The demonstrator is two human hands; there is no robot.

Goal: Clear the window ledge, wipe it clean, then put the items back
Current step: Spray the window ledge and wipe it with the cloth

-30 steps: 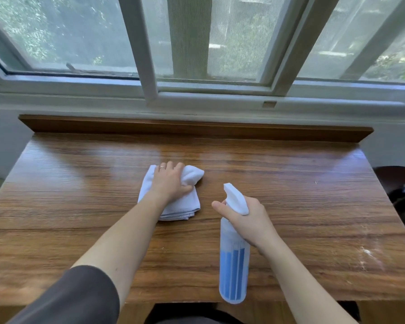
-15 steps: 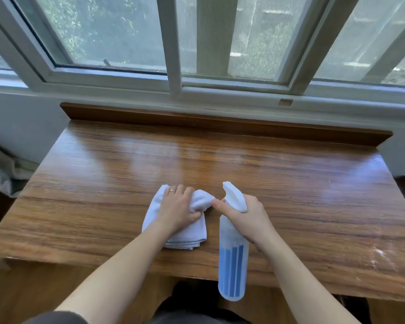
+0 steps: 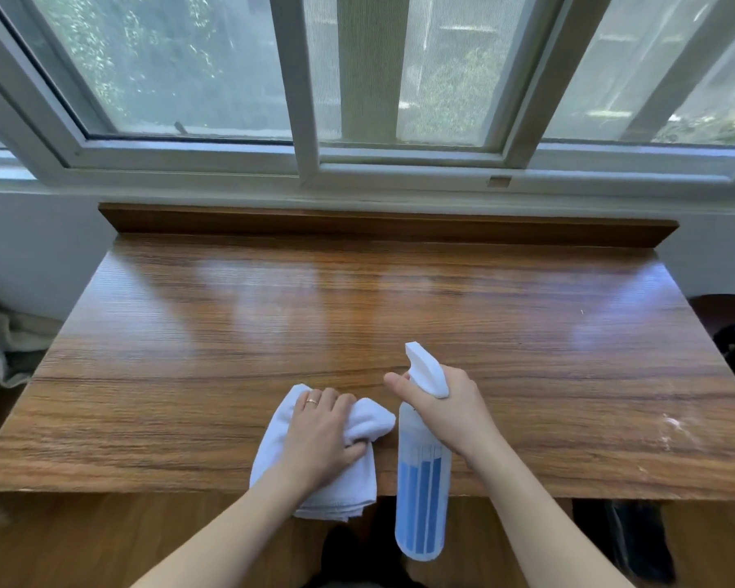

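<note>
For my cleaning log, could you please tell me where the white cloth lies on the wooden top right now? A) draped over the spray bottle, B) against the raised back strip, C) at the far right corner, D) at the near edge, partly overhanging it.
D: the white cloth lies under the left hand at the near edge of the wooden top, its lower part hanging past that edge.

Bare ledge (image 3: 357,316) beyond cloth (image 3: 315,494), bottle (image 3: 423,494)

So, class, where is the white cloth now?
The white cloth lies at the wooden ledge's near edge, under the left hand, left of the spray bottle.
</note>
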